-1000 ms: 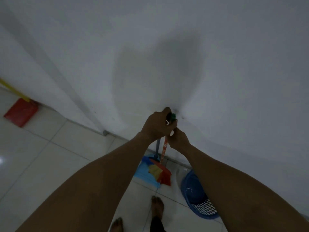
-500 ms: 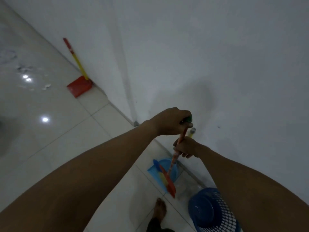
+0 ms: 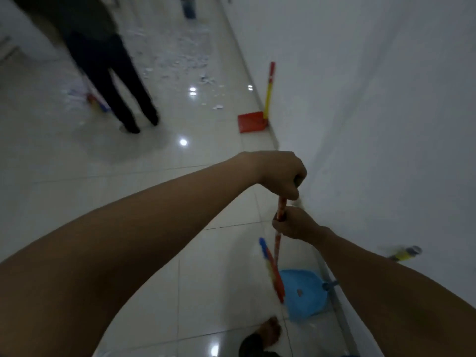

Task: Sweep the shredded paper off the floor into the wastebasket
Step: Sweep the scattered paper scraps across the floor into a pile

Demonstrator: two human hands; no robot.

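My left hand [image 3: 279, 173] grips the top of a broom's red patterned handle [image 3: 277, 243], and my right hand [image 3: 295, 224] holds the same handle just below. The broom's multicoloured head [image 3: 273, 273] hangs over the floor beside a blue dustpan [image 3: 305, 292] that lies against the wall. Shredded white paper [image 3: 180, 55] is scattered over the tiles far ahead. The wastebasket shows only as a blue sliver at the bottom edge [image 3: 350, 355].
Another person in dark trousers [image 3: 110, 73] stands ahead on the left with a broom. A red dustpan with a yellow handle [image 3: 257, 114] leans on the white wall on the right. A dark bucket [image 3: 188, 6] stands far back. My foot [image 3: 268, 328] is below.
The view has swung left, away from the wall, and now takes in the paper-strewn floor and the other person. The blue wastebasket has slipped almost out of frame. Both hands keep their hold on the broom.
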